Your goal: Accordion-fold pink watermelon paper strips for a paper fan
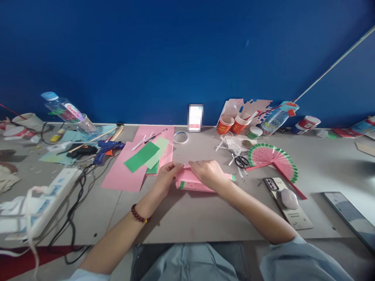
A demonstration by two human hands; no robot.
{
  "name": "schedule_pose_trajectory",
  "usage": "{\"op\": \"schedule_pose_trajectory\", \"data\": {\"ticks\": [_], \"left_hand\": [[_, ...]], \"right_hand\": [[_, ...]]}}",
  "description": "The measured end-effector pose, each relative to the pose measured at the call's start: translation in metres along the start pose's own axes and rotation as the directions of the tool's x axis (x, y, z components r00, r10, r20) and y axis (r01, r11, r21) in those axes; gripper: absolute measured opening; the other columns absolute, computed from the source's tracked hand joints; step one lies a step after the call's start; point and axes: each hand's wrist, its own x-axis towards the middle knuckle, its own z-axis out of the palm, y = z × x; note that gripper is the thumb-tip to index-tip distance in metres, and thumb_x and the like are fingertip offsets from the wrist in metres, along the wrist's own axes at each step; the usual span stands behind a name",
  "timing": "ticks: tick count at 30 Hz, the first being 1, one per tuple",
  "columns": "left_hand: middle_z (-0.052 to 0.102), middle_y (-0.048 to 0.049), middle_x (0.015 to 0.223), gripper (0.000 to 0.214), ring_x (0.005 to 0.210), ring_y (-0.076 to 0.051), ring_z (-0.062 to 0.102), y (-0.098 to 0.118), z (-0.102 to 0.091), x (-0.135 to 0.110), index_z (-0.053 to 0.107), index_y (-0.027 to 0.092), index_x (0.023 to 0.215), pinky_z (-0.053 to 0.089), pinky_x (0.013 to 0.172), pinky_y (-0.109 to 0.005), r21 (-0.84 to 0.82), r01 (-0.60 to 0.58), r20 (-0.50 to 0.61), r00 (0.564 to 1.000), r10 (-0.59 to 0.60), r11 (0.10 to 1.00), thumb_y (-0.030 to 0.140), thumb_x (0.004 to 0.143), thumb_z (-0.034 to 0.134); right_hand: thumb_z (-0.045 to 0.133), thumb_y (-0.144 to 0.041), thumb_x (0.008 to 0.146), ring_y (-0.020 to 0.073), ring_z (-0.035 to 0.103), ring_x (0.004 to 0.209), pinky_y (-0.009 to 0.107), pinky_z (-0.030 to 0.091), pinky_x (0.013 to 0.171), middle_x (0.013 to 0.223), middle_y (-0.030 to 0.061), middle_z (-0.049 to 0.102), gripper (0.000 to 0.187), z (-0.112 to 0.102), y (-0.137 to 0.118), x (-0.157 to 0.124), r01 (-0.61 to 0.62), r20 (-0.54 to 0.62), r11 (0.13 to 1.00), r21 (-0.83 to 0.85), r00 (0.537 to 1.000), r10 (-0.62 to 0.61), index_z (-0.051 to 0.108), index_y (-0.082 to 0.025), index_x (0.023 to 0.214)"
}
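Observation:
Both hands are on a folded piece of pink paper (195,186) with green ends and small dark dots, just above the grey table. My left hand (170,171) pinches its left end between thumb and fingers. Across the upper face lies my right hand (206,171), its fingers bent over the paper and hiding part of it. To the right is a finished-looking pink paper fan (272,158) with a green rim and red sticks. Black-handled scissors (241,161) lie between the fan and the folded paper.
Left of my hands are pink sheets (120,171), a green sheet (141,157) and a blue glue gun (107,150). A power strip (55,203) with cables lies farther left. Tape (181,137), red paper cups (225,124) and a lit phone (195,118) stand behind. Another phone (288,203) lies right.

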Motion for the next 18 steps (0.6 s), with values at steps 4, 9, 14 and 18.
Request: {"op": "schedule_pose_trajectory", "data": {"ticks": [4, 9, 14, 18], "left_hand": [[0.045, 0.0059, 0.05, 0.032, 0.045, -0.005, 0.039, -0.001, -0.003, 0.004, 0.055, 0.016, 0.058, 0.028, 0.043, -0.019, 0.011, -0.051, -0.037, 0.998, 0.051, 0.999, 0.039, 0.066, 0.075], [0.051, 0.0033, 0.051, 0.028, 0.047, -0.007, 0.044, -0.001, -0.002, 0.001, 0.062, 0.015, 0.064, 0.034, 0.047, -0.02, 0.07, -0.073, 0.072, 0.995, 0.068, 0.995, 0.04, 0.073, 0.071], [0.055, 0.0025, 0.054, 0.027, 0.05, -0.008, 0.046, 0.001, 0.004, -0.005, 0.067, 0.015, 0.068, 0.036, 0.051, -0.021, 0.133, -0.104, 0.102, 0.991, 0.091, 0.986, 0.041, 0.073, 0.07], [0.053, 0.003, 0.051, 0.034, 0.049, -0.008, 0.045, 0.0, 0.004, -0.004, 0.065, 0.015, 0.059, 0.034, 0.049, -0.021, 0.119, -0.099, 0.051, 0.994, 0.094, 0.988, 0.046, 0.072, 0.07]], "right_hand": [[0.041, -0.016, 0.091, 0.0189, 0.064, 0.072, 0.026, 0.033, 0.054, 0.088, 0.0083, 0.072, 0.033, -0.006, 0.0, -0.002, -0.01, -0.018, 0.99, 0.138, 1.0, 0.013, 0.06, -0.019, 0.118], [0.046, -0.03, 0.091, 0.0157, 0.062, 0.071, 0.024, 0.04, 0.063, 0.085, 0.0028, 0.072, 0.024, -0.012, 0.001, -0.002, -0.039, -0.045, 0.866, 0.499, 0.996, 0.071, 0.069, -0.026, 0.1], [0.054, -0.029, 0.086, 0.0125, 0.06, 0.067, 0.023, 0.042, 0.063, 0.077, 0.0004, 0.071, 0.018, -0.007, 0.008, 0.002, -0.106, -0.005, 0.697, 0.709, 0.988, 0.156, 0.07, -0.022, 0.082], [0.059, -0.032, 0.081, 0.0121, 0.059, 0.064, 0.023, 0.043, 0.06, 0.07, -0.0006, 0.068, 0.015, -0.004, 0.014, 0.005, -0.169, 0.074, 0.589, 0.79, 0.981, 0.182, 0.068, -0.021, 0.077]]}}
